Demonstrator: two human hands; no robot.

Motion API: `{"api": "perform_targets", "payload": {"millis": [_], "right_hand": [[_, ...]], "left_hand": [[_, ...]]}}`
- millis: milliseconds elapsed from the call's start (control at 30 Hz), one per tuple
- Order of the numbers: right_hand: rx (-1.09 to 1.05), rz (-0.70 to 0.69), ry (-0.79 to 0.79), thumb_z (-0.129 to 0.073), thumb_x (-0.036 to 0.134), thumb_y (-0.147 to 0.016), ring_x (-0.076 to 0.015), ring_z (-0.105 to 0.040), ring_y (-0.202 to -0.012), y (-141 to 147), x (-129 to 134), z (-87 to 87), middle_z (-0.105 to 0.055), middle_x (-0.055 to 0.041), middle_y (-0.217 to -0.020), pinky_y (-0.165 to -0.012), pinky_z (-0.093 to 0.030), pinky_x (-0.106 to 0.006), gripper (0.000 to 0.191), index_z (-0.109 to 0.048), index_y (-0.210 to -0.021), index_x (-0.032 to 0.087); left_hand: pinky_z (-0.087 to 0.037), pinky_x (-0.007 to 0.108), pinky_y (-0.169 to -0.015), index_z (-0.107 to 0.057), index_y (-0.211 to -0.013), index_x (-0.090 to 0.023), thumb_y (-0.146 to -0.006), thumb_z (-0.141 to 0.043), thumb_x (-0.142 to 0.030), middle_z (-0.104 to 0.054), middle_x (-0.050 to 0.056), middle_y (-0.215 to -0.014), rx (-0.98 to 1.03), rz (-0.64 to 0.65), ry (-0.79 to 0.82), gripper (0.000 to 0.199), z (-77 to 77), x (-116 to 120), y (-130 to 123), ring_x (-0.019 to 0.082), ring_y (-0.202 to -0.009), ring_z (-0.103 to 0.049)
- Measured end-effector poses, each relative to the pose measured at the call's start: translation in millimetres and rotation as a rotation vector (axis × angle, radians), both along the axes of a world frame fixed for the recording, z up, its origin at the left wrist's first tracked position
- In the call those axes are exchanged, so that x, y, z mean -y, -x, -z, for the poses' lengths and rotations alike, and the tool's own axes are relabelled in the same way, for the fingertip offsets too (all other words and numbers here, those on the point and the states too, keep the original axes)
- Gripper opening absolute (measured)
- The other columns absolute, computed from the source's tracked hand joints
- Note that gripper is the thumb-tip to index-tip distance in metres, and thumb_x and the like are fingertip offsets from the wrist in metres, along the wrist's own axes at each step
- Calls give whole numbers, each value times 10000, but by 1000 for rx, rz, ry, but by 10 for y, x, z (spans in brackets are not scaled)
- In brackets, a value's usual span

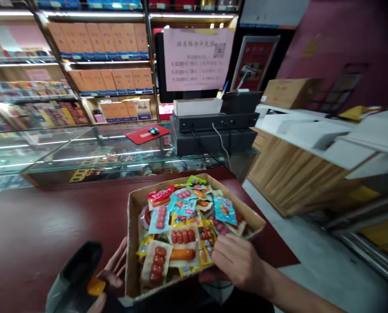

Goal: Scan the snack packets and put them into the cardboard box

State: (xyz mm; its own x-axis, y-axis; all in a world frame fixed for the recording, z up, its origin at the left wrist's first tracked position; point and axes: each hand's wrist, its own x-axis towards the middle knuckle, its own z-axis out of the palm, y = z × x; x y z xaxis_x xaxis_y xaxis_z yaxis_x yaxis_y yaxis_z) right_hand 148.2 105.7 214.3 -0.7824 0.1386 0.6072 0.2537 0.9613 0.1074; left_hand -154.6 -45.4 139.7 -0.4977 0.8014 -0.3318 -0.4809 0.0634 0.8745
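A shallow cardboard box [130,243] lies tilted in front of me, full of small packets. Sausage packs [182,237] with red links are on top, among blue packets [224,209], yellow packets [207,243] and a red packet [161,193]. My right hand [236,260] has its fingers curled over the box's near right wall. At the box's left side, my left hand [115,267] is closed around the partly hidden handle of a grey and black barcode scanner [70,278] with an orange trigger. Its outer fingers reach along the box wall.
The dark red table [40,221] extends left. Behind it runs a glass display counter [83,152] with a mouse [154,130] on a red mat. A dark cash register base [213,134] and a screen with a paper sign [197,58] stand there. A wooden counter [288,174] is right.
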Motion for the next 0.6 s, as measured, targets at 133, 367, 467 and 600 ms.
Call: {"api": "perform_targets", "payload": {"millis": [133, 367, 467, 600], "right_hand": [[6, 123, 5, -675, 516, -835, -147, -470, -538, -277, -254, -499, -499, 13, -532, -533, -311, -316, 418, -500, -586, 228], [15, 264, 321, -620, 621, -816, -90, -370, -484, 74, -1334, -1315, -391, 45, -498, -519, -238, -251, 562, -427, -504, 194], [55, 311, 361, -561, 631, -847, -77, -331, -463, 334, -1814, -1484, -339, 54, -473, -514, -236, -236, 596, -403, -480, 189], [41, 287, 226, -583, 626, -834, -132, -521, -613, 297, -2117, -1584, -563, 7, -651, -623, -392, -262, 466, -595, -687, 184]], "left_hand": [[-454, 630, -975, -681, -704, -305, -500, -768, -567, -655, 74, -1252, -42, 36, -147, 343, -465, -424, -314, 469, -1321, -423], [-408, 543, -1037, -649, -650, -264, -603, -737, -517, -687, 76, -892, -237, 4, -325, 272, -968, -1133, -406, 417, -1217, -513], [-414, 519, -1035, -663, -680, -268, -628, -710, -507, -673, 55, -852, -297, -44, -405, 250, -866, -1388, -412, 384, -1164, -548], [-406, 440, -1066, -665, -794, -263, -640, -715, -502, -671, 34, -929, -249, -68, -375, 288, -584, -1677, -405, 311, -1136, -567]]}}
